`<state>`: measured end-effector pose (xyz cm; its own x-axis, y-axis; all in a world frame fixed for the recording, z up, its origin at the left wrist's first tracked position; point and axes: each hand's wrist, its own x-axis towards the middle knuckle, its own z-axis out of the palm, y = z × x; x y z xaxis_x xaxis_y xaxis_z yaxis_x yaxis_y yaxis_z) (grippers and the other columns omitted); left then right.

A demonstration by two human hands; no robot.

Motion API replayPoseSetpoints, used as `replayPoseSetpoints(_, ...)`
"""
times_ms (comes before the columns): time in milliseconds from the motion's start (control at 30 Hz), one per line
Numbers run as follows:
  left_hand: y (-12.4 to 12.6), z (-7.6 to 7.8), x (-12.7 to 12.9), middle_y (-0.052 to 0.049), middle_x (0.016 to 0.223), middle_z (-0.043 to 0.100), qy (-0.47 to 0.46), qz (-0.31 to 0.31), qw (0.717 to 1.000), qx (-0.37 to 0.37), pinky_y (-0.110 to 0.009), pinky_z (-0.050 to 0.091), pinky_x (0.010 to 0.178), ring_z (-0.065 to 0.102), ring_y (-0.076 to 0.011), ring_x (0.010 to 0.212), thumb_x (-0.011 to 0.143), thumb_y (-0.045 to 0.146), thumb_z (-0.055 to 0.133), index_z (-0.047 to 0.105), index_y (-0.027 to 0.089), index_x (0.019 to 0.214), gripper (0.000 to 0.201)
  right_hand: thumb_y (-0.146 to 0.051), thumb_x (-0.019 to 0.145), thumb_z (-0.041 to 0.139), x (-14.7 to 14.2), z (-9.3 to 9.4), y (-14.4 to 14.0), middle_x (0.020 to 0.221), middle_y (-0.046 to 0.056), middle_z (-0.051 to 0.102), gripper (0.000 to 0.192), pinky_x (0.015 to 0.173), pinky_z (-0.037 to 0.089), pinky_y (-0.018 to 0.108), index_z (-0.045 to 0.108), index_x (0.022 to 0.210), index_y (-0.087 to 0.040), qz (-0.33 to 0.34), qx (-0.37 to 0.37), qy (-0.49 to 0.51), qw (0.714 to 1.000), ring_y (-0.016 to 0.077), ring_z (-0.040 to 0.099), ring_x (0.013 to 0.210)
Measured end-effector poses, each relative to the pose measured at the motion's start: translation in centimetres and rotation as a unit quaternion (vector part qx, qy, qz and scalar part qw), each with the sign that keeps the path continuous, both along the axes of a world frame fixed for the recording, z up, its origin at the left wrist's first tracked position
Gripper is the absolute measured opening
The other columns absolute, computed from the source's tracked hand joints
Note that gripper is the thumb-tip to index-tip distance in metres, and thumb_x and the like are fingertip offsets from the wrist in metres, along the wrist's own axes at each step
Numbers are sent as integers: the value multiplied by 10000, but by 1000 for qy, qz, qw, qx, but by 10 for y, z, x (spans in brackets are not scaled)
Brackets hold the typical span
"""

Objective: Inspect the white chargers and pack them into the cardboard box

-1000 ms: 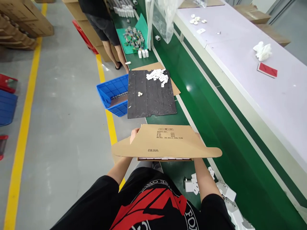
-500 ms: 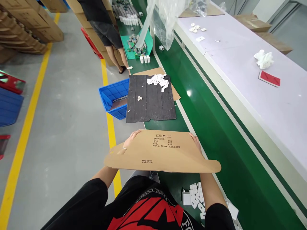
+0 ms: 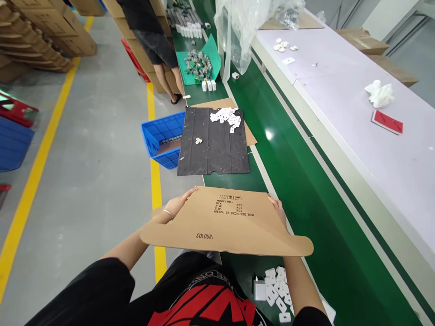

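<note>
A brown cardboard box (image 3: pixel 224 224) with printed text and long side flaps spans the space between my hands, close in front of my body. My left hand (image 3: pixel 180 202) grips its left side near the far corner, fingers along the edge. On the opposite side, my right hand (image 3: pixel 277 208) holds the right edge, partly hidden by the board. Just beyond the box lies a black board (image 3: pixel 214 154) bearing a pile of small white plastic plates (image 3: pixel 227 117) and a few round white pieces (image 3: pixel 199 141).
A blue crate (image 3: pixel 166 160) stands left of the black board. Green bench surface runs alongside a raised white table (image 3: pixel 360 113) with a red pad (image 3: pixel 387 122). Loose white parts (image 3: pixel 278 287) lie by my right forearm. Another person (image 3: pixel 152 40) stands farther up the line.
My left forearm has swung outward to the left, and the left hand shows more beside the box. The box has tilted slightly, its near edge lower in view.
</note>
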<state>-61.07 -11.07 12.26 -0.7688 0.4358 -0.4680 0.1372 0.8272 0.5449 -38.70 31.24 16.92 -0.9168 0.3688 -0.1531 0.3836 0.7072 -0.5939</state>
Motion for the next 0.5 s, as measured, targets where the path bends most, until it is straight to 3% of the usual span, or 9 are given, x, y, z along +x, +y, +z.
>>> replayPoseSetpoints(133, -2, 9, -2, -103, 1066, 824, -40, -46, 997, -40, -422, 575, 838, 814, -374, 870, 798, 340, 732, 315, 307, 1698, 993, -332, 914, 602, 5, 0, 13, 1333, 98, 584, 672, 750, 560, 370, 458, 1571, -339, 43, 31, -27, 998, 267, 693, 958)
replayPoseSetpoints(267, -9, 25, -16, -70, 1210, 812, -83, -114, 988, -54, -350, 578, 892, 805, -286, 956, 810, 293, 648, 265, 339, 1715, 984, -301, 938, 553, 8, -3, 28, 1295, 99, 614, 709, 686, 494, 317, 408, 1631, -323, 82, 58, -64, 993, 247, 686, 888)
replayPoseSetpoints(400, -6, 36, -38, -29, 1248, 813, -93, -136, 983, -81, -349, 572, 937, 792, -272, 992, 896, 315, 524, 414, 380, 1656, 771, -260, 916, 571, 5, 1, 45, 1198, 77, 711, 806, 677, 453, 283, 343, 1687, -327, 143, 56, -109, 982, 259, 691, 939)
replayPoseSetpoints(500, 3, 36, -43, -31, 1360, 775, -87, -120, 985, -84, -363, 549, 1020, 752, -295, 1181, 991, 397, 440, 489, 348, 1617, 630, -162, 875, 564, 2, 8, 56, 993, 35, 744, 887, 637, 400, 263, 319, 1710, -332, 175, 58, -154, 971, 229, 682, 836)
